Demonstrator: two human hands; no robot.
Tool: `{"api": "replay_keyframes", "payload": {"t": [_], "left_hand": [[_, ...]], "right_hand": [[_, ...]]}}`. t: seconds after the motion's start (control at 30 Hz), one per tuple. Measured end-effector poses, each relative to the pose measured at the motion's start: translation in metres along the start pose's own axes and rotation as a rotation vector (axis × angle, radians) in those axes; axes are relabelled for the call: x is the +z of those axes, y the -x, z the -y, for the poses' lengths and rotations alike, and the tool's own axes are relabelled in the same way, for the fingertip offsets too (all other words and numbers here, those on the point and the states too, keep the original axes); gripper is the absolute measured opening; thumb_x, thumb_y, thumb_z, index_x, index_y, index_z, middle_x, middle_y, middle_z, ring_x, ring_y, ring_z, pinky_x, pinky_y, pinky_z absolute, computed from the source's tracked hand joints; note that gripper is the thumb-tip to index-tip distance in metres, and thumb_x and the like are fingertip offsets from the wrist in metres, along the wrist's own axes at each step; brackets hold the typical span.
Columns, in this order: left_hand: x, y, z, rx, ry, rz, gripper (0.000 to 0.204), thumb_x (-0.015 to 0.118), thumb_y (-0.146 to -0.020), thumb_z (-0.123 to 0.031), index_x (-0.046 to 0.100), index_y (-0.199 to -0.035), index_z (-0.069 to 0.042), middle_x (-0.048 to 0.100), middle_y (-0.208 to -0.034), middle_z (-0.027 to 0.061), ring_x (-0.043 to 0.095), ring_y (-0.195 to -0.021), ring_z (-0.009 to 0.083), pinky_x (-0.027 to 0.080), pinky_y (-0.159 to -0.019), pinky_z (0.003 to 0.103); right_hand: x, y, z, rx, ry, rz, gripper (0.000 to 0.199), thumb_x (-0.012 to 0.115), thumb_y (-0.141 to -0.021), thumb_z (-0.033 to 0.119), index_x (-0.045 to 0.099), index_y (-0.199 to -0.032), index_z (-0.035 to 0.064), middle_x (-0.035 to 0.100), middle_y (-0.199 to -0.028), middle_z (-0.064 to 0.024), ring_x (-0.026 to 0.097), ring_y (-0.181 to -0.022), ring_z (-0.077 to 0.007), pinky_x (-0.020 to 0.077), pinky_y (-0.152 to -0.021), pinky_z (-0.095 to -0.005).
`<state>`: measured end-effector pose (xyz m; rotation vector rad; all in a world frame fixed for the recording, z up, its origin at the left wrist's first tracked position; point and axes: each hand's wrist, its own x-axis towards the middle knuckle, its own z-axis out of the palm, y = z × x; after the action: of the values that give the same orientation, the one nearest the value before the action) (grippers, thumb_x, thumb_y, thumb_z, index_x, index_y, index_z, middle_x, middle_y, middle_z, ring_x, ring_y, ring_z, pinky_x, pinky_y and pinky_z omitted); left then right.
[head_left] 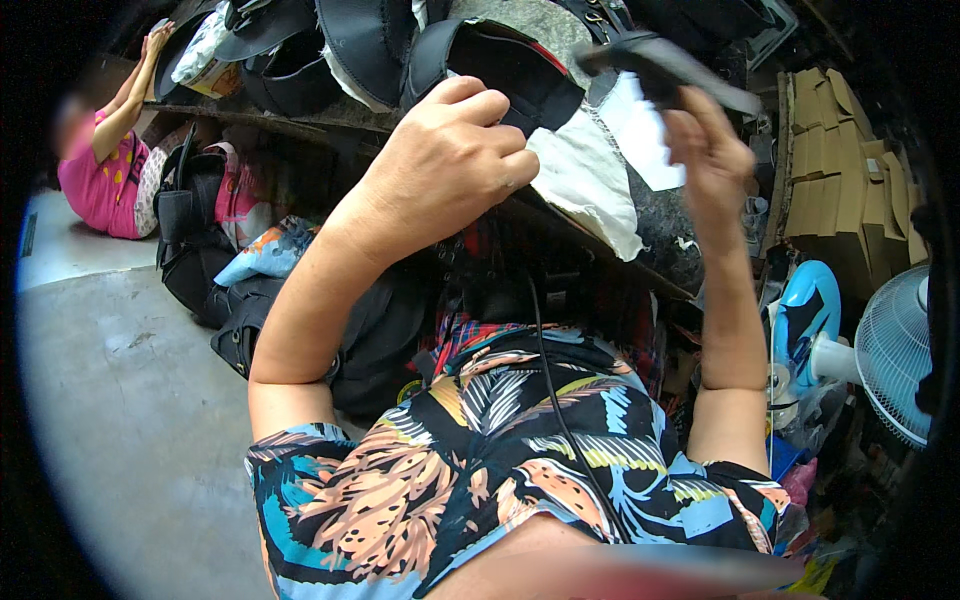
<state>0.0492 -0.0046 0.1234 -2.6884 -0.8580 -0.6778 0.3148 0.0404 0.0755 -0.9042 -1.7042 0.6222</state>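
Above the patterned shirt (520,450), the left hand (445,165) curls closed on a black strap piece (500,70) at twelve o'clock, the right hand (712,150) pinches a dark tool (660,62); steady both before pressing.

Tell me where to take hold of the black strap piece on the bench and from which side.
Take the black strap piece at its near curved band, where the left hand already rests, coming from the person's side of the bench. That band arches up off the white cloth, so fingers can likely wrap it. The right hand is shut on a dark tool.
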Motion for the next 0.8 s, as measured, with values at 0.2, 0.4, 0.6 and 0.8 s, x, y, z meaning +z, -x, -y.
{"api": "replay_keyframes", "payload": {"t": [0.2, 0.4, 0.6, 0.8], "left_hand": [[-0.002, 0.003, 0.002, 0.008, 0.033, 0.018, 0.008, 0.062, -0.068, -0.013, 0.054, -0.069, -0.010, 0.050, -0.066, 0.0011, 0.053, -0.074, 0.0205, 0.048, -0.093, 0.037], [-0.003, 0.005, 0.006, 0.015, 0.034, 0.051, 0.009, 0.065, -0.070, -0.015, 0.057, -0.069, -0.010, 0.054, -0.067, 0.0004, 0.056, -0.078, 0.0198, 0.046, -0.096, 0.037], [-0.005, 0.001, 0.009, 0.027, 0.010, 0.065, 0.008, 0.066, -0.071, -0.015, 0.059, -0.069, -0.011, 0.057, -0.068, -0.0006, 0.057, -0.081, 0.0194, 0.044, -0.099, 0.037], [-0.006, 0.008, 0.010, -0.011, -0.017, 0.069, 0.007, 0.066, -0.071, -0.014, 0.060, -0.069, -0.012, 0.058, -0.069, -0.0008, 0.058, -0.081, 0.0183, 0.045, -0.098, 0.037]], "right_hand": [[0.026, -0.008, -0.007, 0.059, 0.702, 0.345, 0.034, 0.066, -0.091, 0.032, 0.067, -0.120, 0.0138, 0.071, -0.098, -0.0148, 0.070, -0.086, -0.0289, 0.0538, -0.073, -0.0327], [0.028, -0.015, -0.001, -0.009, 0.222, 0.065, 0.034, 0.063, -0.091, 0.040, 0.070, -0.116, 0.0186, 0.071, -0.092, -0.0143, 0.070, -0.080, -0.0306, 0.0557, -0.070, -0.0341], [0.048, -0.015, -0.002, -0.040, 0.764, 0.384, 0.033, 0.062, -0.093, 0.035, 0.066, -0.122, 0.0176, 0.070, -0.090, -0.0149, 0.070, -0.077, -0.0307, 0.0531, -0.065, -0.0376], [0.017, -0.008, 0.004, 0.087, 0.155, 0.033, 0.037, 0.065, -0.092, 0.036, 0.069, -0.115, 0.0065, 0.072, -0.093, -0.0148, 0.072, -0.079, -0.0226, 0.0548, -0.068, -0.0302]]}}
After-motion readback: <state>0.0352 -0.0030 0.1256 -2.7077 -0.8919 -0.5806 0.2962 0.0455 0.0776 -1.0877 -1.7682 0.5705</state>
